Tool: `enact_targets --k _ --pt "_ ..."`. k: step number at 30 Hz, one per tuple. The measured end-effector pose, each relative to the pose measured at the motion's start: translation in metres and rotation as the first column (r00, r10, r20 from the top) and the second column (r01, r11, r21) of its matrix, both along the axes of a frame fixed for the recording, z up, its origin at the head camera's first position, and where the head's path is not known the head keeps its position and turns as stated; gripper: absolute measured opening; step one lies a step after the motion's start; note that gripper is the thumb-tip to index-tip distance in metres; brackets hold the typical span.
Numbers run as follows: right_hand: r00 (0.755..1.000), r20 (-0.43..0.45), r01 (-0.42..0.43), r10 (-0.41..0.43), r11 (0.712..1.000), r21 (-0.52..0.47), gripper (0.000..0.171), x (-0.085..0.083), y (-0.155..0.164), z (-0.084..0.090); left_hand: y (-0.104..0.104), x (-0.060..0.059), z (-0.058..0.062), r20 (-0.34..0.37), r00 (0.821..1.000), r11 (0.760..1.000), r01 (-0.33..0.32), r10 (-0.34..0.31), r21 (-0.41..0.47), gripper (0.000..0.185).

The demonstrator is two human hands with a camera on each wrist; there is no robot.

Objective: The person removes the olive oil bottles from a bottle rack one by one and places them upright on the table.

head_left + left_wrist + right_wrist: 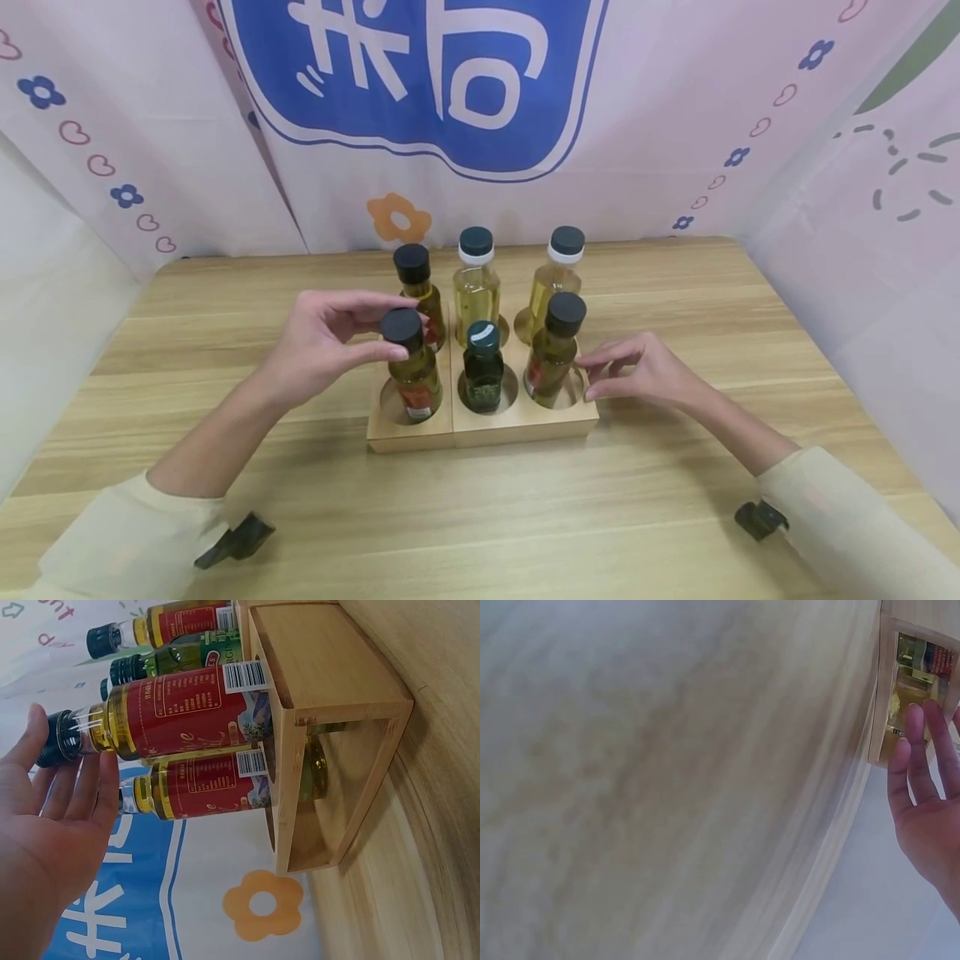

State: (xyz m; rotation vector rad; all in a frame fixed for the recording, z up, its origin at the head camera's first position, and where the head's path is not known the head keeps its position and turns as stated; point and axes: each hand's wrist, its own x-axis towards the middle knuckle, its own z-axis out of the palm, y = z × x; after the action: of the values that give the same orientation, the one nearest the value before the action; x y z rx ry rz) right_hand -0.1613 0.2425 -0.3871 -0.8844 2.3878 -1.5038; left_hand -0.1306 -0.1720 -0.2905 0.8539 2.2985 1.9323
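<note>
My left hand [318, 346] is at the neck and cap of the front-left olive oil bottle [420, 387], thumb on the near side and fingers behind. This bottle has a black cap and a red label, and it stands in a round hole of the wooden rack [525, 432]. My right hand [637, 371] is at the rack's right end, its fingertips right at the edge beside the front-right bottle [550, 371]. In the right wrist view, the fingers reach fairly straight toward the rack's open side. A small dark green bottle [483, 379] stands between the two front bottles.
Behind stand a black-capped bottle [412, 265] and two clear bottles of yellow oil, the middle one [476, 296] and the right one [558, 279]. The rack sits on a wood-grain table [480, 525]. A printed curtain [652, 125] hangs along its back edge.
</note>
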Motion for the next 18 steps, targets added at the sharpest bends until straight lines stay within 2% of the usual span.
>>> enact_targets --k 18 --pt "1.000 0.023 0.000 0.000 1.000 -0.018 0.039 0.0016 -0.0011 0.0007 0.0015 0.0022 -0.0006 0.000 0.999 0.998 -0.044 0.044 0.049 0.037"
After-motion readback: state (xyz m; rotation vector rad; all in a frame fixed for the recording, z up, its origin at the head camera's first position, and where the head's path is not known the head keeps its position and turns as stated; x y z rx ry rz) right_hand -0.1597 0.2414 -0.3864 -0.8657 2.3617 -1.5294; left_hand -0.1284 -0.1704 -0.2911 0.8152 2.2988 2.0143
